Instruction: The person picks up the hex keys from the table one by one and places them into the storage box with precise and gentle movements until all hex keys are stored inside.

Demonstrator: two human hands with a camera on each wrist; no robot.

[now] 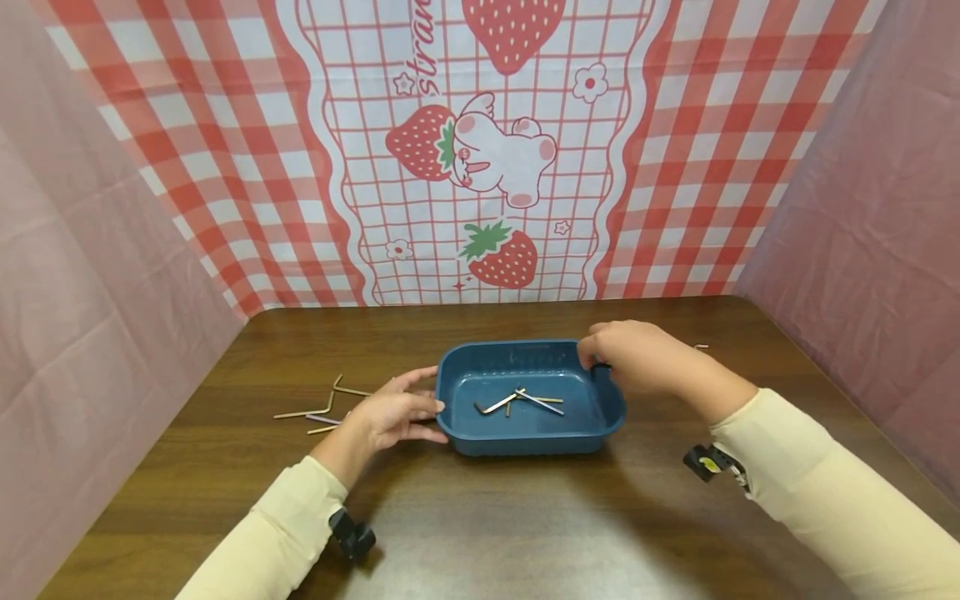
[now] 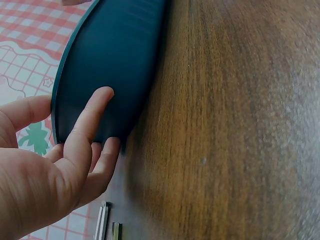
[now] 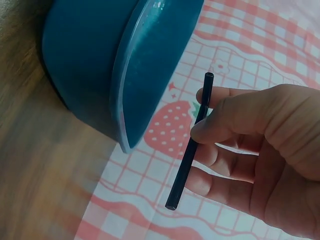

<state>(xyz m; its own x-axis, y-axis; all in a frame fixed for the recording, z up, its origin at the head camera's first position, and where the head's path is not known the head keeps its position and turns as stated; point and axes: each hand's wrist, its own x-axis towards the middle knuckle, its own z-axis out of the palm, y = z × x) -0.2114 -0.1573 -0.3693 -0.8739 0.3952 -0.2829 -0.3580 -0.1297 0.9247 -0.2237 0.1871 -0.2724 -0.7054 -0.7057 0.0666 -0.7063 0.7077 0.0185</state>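
Note:
A blue plastic tub [image 1: 525, 446] stands on the table, with several hex keys [image 1: 540, 403] lying crossed on its floor. My left hand [image 1: 393, 412] is at the tub's left end, fingers spread and touching its outer wall. In the left wrist view, the fingertips [image 2: 106, 94] rest against that wall and one finger reaches the rim. Over the right rear corner of the tub, my right hand [image 1: 637, 354] pinches a black hex key [image 3: 190, 150] between thumb and fingers. The right wrist view shows it tilted, beside the tub's rim [image 3: 120, 100].
Several more hex keys [image 1: 303, 413] lie on the wooden table [image 1: 510, 525] left of the tub, partly behind the left hand. Another small key [image 1: 701, 346] shows beyond the right forearm. A checked strawberry cloth [image 1: 495, 167] hangs behind, with pink curtains [image 1: 862, 208] at both sides.

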